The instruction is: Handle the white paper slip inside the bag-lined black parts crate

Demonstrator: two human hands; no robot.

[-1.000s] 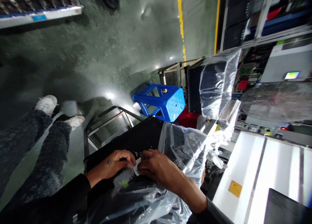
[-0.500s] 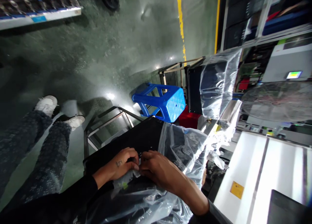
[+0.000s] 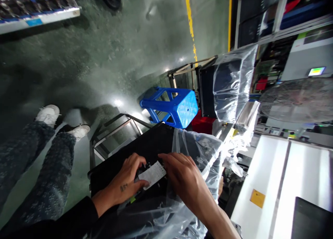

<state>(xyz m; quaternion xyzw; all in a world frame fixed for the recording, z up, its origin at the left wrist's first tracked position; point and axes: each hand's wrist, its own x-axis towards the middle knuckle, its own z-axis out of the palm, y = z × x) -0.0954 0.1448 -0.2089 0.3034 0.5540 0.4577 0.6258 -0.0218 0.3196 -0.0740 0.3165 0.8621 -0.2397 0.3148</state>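
A white printed paper slip lies slanted between my hands, over an open black bin with small pieces showing near the slip. My left hand is at the slip's left end. Its thumb touches the paper, while the index finger curves apart from it. My right hand closes on the slip's right end, with the thumb hidden beneath the fingers. Clear plastic film covers the bin's right part and bunches under my right wrist. A small green spot shows below my left thumb.
A blue plastic stool stands beyond the bin. Another film-covered black bin is at the back right, near a metal rail. A fan and white panels fill the right side. A metal frame stands left of the bin.
My hands were pinched close together; now they have moved apart, with the paper slip spread flat and visible between them. The left fingers have opened.
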